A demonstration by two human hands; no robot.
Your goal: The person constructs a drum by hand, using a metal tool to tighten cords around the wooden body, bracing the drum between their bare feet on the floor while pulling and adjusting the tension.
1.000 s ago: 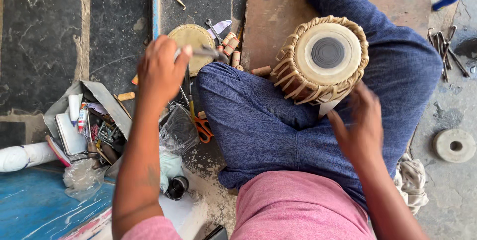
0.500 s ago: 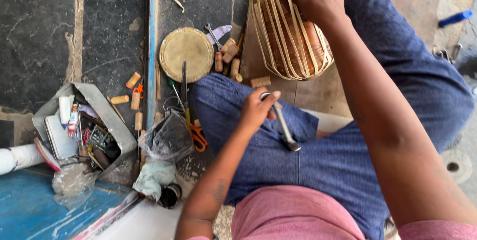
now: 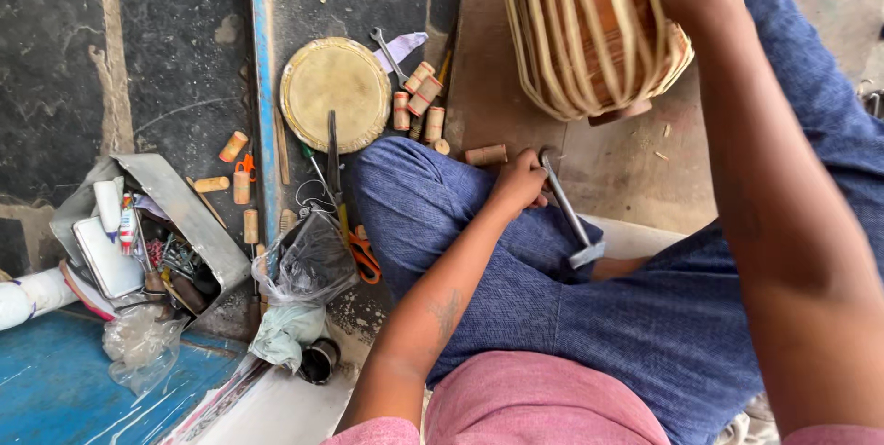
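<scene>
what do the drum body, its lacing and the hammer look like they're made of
Drum: the body looks like reddish-brown wood, smooth between the straps. Lacing: pale tan strips, probably rawhide or leather, flat and slightly glossy. Hammer: grey metal by its dull sheen, head and shaft alike, held in the left hand.

The person wears a pink short-sleeved top point(image 3: 543, 404), its sleeve hems showing at both upper arms, and blue denim-like trousers point(image 3: 645, 316) with a fine woven texture. Both forearms are bare. The left forearm point(image 3: 442, 312) carries a small dark tattoo near the trousers' knee fold.
</scene>
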